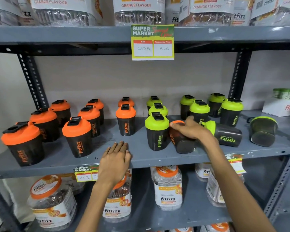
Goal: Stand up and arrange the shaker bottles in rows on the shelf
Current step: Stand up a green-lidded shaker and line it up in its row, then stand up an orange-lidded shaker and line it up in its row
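Observation:
Black shaker bottles stand in rows on the grey middle shelf: orange-lidded ones at the left, green-lidded ones at the right. An orange-lidded shaker lies on its side, base toward me; my right hand grips it from above. Two green-lidded shakers lie toppled to the right, one with its lid pointing left, another with its base toward me. My left hand rests flat and empty on the shelf's front edge.
A price tag hangs from the upper shelf. Clear jars with orange lids fill the lower shelf, more jars line the top one. Slotted metal uprights frame the shelf. A white box sits at the far right.

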Available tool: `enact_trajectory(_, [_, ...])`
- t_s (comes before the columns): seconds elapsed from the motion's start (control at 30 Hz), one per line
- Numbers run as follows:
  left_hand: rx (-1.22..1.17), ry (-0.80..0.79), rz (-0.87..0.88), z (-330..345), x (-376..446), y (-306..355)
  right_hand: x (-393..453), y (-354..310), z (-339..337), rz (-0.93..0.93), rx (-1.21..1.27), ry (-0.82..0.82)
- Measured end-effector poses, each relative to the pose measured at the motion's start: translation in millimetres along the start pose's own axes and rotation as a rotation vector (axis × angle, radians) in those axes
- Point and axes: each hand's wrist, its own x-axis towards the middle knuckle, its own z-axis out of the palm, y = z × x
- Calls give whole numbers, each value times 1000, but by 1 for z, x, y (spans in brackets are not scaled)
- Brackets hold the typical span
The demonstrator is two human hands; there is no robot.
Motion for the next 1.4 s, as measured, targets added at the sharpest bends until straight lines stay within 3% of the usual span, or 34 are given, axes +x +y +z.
enact_trajectory(0.07, [-3, 2, -2, 1, 0, -1, 4, 7, 10, 38, 25, -53])
enact_trajectory(0.33, [22, 11, 9, 1, 0, -1, 5, 33, 17, 44, 250, 79])
enact_trajectory(0.6, [-38, -53, 44, -11, 2, -1, -78, 28, 33, -107, 895, 287])
enact_trajectory(0.83, [-83, 14, 29, -33, -13, -20, -127, -15, 59, -289, 1308, -13])
enact_trajectory(0.93, [-94, 15, 22, -36, -21, -39, -118, -44, 74, -446, 1245, -145])
enact_trajectory(1.03, [-136, -23, 42, -35, -28, -52, -95, -73, 95, -521, 1162, -174])
enact_trajectory(1.27, [-217, 40, 39, -34, -33, -55, -35, -99, 142, -482, 898, -185])
enact_trajectory(1.4, [-200, 69, 59, -33, -34, -56, -25, -96, 153, -434, 899, -206])
